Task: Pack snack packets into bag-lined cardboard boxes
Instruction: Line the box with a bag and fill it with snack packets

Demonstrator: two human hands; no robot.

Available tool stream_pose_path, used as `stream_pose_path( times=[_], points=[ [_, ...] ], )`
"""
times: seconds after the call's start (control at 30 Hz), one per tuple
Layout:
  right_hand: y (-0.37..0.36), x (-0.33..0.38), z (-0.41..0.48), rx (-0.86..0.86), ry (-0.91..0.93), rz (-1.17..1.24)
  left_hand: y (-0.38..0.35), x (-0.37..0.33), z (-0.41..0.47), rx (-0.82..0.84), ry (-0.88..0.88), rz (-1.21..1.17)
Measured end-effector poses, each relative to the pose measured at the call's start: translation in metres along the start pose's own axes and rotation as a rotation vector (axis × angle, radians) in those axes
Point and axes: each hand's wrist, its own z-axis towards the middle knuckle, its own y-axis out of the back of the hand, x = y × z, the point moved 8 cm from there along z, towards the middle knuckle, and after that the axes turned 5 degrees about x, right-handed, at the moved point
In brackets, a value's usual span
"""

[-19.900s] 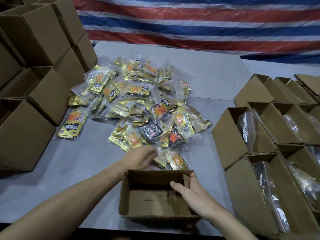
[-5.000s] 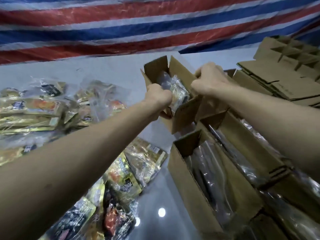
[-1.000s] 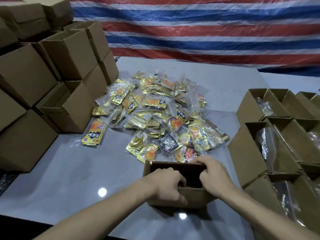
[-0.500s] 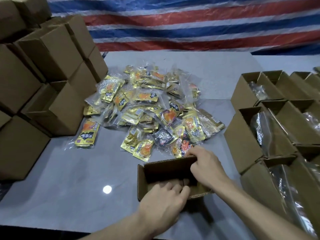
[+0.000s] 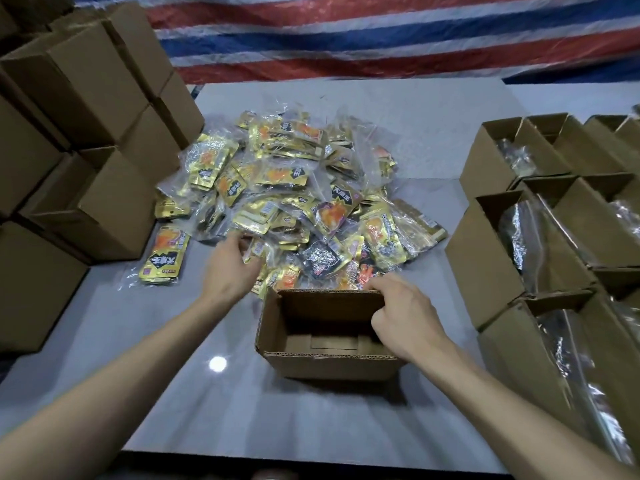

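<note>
head view: the brown corrugated box [image 5: 329, 365] stands on the smooth grey tabletop [image 5: 242, 417], open top upward, long axis left to right, just before the pile [image 5: 294, 188] of glossy gold bags. the right hand [image 5: 403, 317] grips its far right rim with curled fingers. the left hand [image 5: 232, 268] curls round one packet [image 5: 258, 249] at the pile's near edge.

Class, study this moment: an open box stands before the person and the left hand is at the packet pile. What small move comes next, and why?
Probably the left hand should close on bagged packets at the near edge of the pile and lift them toward the open box. The box is empty, and the right hand steadies it by the far rim.
</note>
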Motion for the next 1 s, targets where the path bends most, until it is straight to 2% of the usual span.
stream_pose_path(
  times=[0.03,0.1,0.27,0.43,0.53,0.77,0.8,0.87,0.93,1.0],
  points=[
    [-0.001,0.000,0.001,0.004,0.004,-0.006,-0.014,0.015,0.010,0.092,0.114,-0.003],
    [-0.001,0.001,0.001,0.006,0.019,-0.019,-0.036,0.031,0.023,0.156,0.209,-0.045],
    [-0.001,0.004,0.002,0.027,0.065,-0.051,-0.059,0.046,0.028,0.150,0.231,-0.105],
    [-0.001,0.006,0.006,0.052,0.086,-0.071,-0.078,0.063,0.005,0.292,0.193,-0.207],
    [-0.003,0.007,0.006,0.080,0.113,-0.098,-0.078,0.077,-0.009,0.418,0.216,-0.138],
    [-0.005,0.008,0.002,0.133,0.125,-0.138,-0.050,0.104,-0.017,0.759,0.343,0.294],
    [-0.005,0.007,-0.001,0.126,0.120,-0.142,-0.044,0.103,-0.013,0.749,0.340,0.360],
    [-0.004,0.006,-0.006,0.113,0.114,-0.143,-0.029,0.094,0.004,0.558,0.291,0.373],
    [-0.004,0.006,-0.010,0.103,0.109,-0.146,-0.019,0.085,0.021,0.341,0.242,0.163],
    [-0.004,0.006,-0.012,0.095,0.097,-0.140,-0.020,0.080,0.027,0.262,0.263,-0.106]
  ],
)
